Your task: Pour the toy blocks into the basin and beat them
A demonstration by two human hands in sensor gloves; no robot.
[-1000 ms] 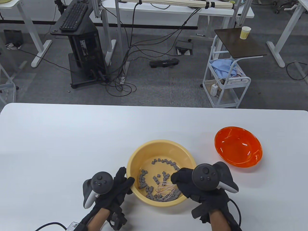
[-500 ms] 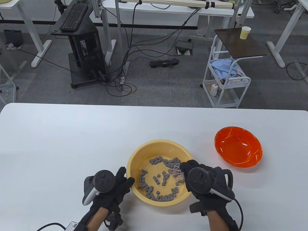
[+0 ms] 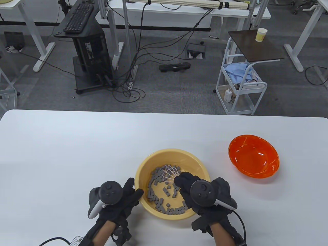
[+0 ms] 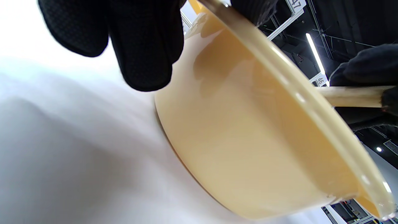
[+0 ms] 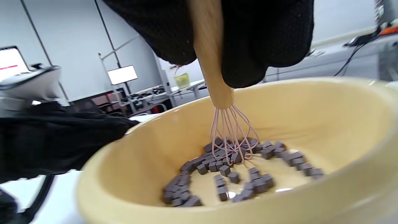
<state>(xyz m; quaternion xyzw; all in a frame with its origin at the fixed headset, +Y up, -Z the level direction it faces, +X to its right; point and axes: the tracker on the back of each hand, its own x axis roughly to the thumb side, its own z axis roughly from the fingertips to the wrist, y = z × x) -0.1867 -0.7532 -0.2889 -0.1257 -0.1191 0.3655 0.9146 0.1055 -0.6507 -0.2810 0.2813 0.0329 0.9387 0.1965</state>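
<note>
A yellow basin (image 3: 164, 156) (image 4: 248, 130) (image 5: 311, 102) stands on the white table and holds several small grey toy blocks (image 3: 156, 198) (image 5: 217, 168). My right hand (image 3: 196, 191) (image 5: 248, 40) grips the wooden handle of a whisk (image 5: 214, 81); its pink wires (image 3: 170, 172) (image 5: 231, 143) are down among the blocks at the basin's far side. My left hand (image 3: 129, 196) (image 4: 143, 43) holds the basin's left rim, thumb over the edge and fingers against the outer wall.
An empty orange bowl (image 3: 253, 159) sits on the table to the right of the basin. The white table (image 3: 64, 153) stretches out to the left and beyond. Past its far edge are desks, cables and a trolley on the floor.
My right hand has swept the whisk round the basin, from the near right side to the far middle, pushing blocks into an arc. The left hand has kept its hold on the rim.
</note>
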